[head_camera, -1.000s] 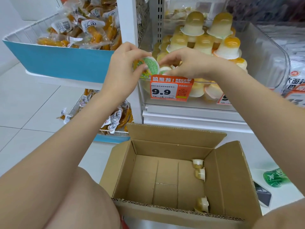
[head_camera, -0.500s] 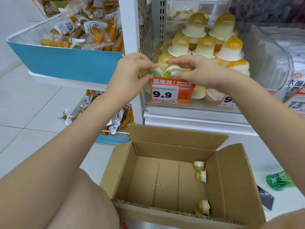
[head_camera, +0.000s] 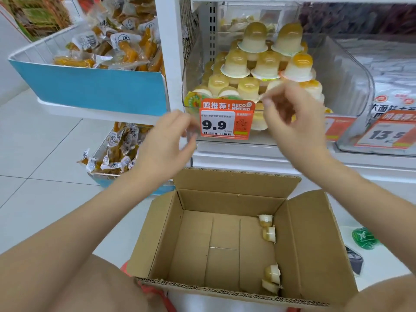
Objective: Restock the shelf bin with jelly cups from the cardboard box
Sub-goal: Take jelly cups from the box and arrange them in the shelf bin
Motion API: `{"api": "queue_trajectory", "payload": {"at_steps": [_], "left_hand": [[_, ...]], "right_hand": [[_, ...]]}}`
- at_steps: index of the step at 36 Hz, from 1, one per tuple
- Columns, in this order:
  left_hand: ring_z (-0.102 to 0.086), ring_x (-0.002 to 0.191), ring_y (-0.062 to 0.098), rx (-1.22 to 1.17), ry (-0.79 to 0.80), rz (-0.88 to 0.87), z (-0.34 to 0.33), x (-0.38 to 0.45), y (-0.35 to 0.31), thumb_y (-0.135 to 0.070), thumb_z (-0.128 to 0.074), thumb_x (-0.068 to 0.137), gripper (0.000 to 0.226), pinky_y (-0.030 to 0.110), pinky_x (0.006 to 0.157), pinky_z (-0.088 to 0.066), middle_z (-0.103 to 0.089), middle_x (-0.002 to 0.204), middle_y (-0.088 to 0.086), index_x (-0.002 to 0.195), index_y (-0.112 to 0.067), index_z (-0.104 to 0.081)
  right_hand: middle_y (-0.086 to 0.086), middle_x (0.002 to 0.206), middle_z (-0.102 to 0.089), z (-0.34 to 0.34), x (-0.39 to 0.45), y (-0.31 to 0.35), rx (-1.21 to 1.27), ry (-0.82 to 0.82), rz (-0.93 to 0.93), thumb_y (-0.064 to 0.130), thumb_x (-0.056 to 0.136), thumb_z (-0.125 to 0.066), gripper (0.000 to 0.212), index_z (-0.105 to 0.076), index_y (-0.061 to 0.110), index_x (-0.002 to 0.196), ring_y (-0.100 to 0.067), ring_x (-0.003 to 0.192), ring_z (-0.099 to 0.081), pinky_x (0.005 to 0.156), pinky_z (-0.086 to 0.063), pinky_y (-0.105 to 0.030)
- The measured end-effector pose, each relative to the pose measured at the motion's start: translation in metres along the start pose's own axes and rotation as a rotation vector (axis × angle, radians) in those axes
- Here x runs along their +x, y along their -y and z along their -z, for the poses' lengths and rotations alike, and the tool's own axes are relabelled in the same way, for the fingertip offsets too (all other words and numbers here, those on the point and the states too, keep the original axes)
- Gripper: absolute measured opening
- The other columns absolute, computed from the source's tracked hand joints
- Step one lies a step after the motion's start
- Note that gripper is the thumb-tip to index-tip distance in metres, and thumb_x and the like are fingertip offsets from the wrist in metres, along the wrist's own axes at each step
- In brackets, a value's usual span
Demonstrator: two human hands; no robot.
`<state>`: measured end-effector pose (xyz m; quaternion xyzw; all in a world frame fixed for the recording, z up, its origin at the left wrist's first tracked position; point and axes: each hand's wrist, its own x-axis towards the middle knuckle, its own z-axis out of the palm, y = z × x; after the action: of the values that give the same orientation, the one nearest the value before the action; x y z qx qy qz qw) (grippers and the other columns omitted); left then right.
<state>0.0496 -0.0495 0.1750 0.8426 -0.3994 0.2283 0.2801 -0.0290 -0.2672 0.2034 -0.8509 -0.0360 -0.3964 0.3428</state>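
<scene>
Between bin (head_camera: pixel 351 70) and box (head_camera: pixel 227 183), empty hands (head_camera: pixel 165 140).

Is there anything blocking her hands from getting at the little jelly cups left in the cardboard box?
Nothing visible does. The brown cardboard box is open-topped with flaps folded out, and the small pale jelly cups lie uncovered along its right wall. Both the left hand and right hand are above, holding nothing.

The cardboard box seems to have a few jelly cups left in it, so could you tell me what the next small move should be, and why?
Probably reach down into the cardboard box for the remaining jelly cups. Both hands, left and right, hang empty in front of the shelf bin, and several cups lie along the box's right wall.
</scene>
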Motion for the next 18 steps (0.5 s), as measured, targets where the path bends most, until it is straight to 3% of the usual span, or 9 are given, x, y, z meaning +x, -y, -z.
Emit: {"api": "queue_trajectory", "payload": {"at_steps": [4, 6, 8, 10, 12, 14, 18], "left_hand": [[-0.054, 0.079, 0.017, -0.005, 0.228, -0.163, -0.037, -0.036, -0.015, -0.016, -0.048, 0.084, 0.014, 0.027, 0.066, -0.044, -0.057, 0.085, 0.001, 0.092, -0.010, -0.058], [-0.059, 0.079, 0.024, 0.006, 0.401, -0.208, -0.064, -0.057, -0.020, -0.012, -0.055, 0.079, 0.014, 0.029, 0.063, -0.048, -0.059, 0.086, 0.005, 0.093, -0.010, -0.059], [-0.058, 0.088, 0.025, 0.008, 0.618, -0.191, -0.088, -0.073, -0.023, -0.009, -0.058, 0.080, 0.021, 0.034, 0.072, -0.049, -0.059, 0.094, 0.006, 0.101, -0.010, -0.059], [-0.052, 0.103, 0.022, 0.003, 0.825, -0.093, -0.114, -0.088, -0.023, -0.010, -0.051, 0.087, 0.027, 0.037, 0.085, -0.046, -0.056, 0.109, 0.004, 0.114, -0.013, -0.055], [-0.050, 0.109, 0.021, -0.017, 1.010, 0.003, -0.142, -0.103, -0.022, -0.010, -0.049, 0.089, 0.029, 0.035, 0.086, -0.046, -0.053, 0.118, 0.004, 0.118, -0.016, -0.052], [-0.051, 0.110, 0.023, -0.046, 1.144, 0.070, -0.172, -0.121, -0.023, -0.007, -0.049, 0.090, 0.030, 0.030, 0.081, -0.044, -0.052, 0.123, 0.006, 0.119, -0.014, -0.052], [-0.051, 0.114, 0.029, -0.054, 1.380, 0.087, -0.219, -0.152, -0.034, 0.001, -0.051, 0.089, 0.040, 0.032, 0.083, -0.043, -0.048, 0.132, 0.013, 0.127, -0.008, -0.048]], "right_hand": [[0.006, 0.069, -0.051, -0.009, -0.062, -0.010, -0.034, 0.155, -0.001, 0.020, 0.084, -0.049, 0.005, -0.051, 0.020, 0.079, -0.004, 0.064, -0.043, 0.057, -0.036, -0.021], [0.013, 0.068, -0.047, -0.016, -0.093, -0.028, -0.097, 0.337, -0.064, 0.029, 0.084, -0.046, 0.011, -0.050, 0.020, 0.079, -0.005, 0.067, -0.043, 0.056, -0.041, -0.026], [0.018, 0.070, -0.045, -0.020, -0.117, -0.049, -0.193, 0.612, -0.085, 0.033, 0.087, -0.046, 0.015, -0.053, 0.021, 0.084, -0.003, 0.072, -0.042, 0.058, -0.044, -0.028], [0.016, 0.081, -0.049, -0.021, -0.138, -0.078, -0.285, 0.951, -0.158, 0.030, 0.090, -0.049, 0.012, -0.054, 0.022, 0.098, -0.006, 0.084, -0.045, 0.068, -0.046, -0.030], [0.008, 0.098, -0.052, -0.024, -0.155, -0.109, -0.399, 1.234, -0.251, 0.022, 0.091, -0.050, 0.024, -0.052, 0.023, 0.115, -0.012, 0.098, -0.048, 0.075, -0.045, -0.029], [0.002, 0.111, -0.051, -0.027, -0.170, -0.134, -0.496, 1.407, -0.319, 0.014, 0.091, -0.049, 0.036, -0.049, 0.022, 0.126, -0.018, 0.111, -0.048, 0.082, -0.045, -0.029], [-0.010, 0.137, -0.042, -0.042, -0.192, -0.166, -0.650, 1.621, -0.365, -0.002, 0.091, -0.041, 0.055, -0.038, 0.022, 0.141, -0.027, 0.123, -0.044, 0.093, -0.042, -0.033]]}}
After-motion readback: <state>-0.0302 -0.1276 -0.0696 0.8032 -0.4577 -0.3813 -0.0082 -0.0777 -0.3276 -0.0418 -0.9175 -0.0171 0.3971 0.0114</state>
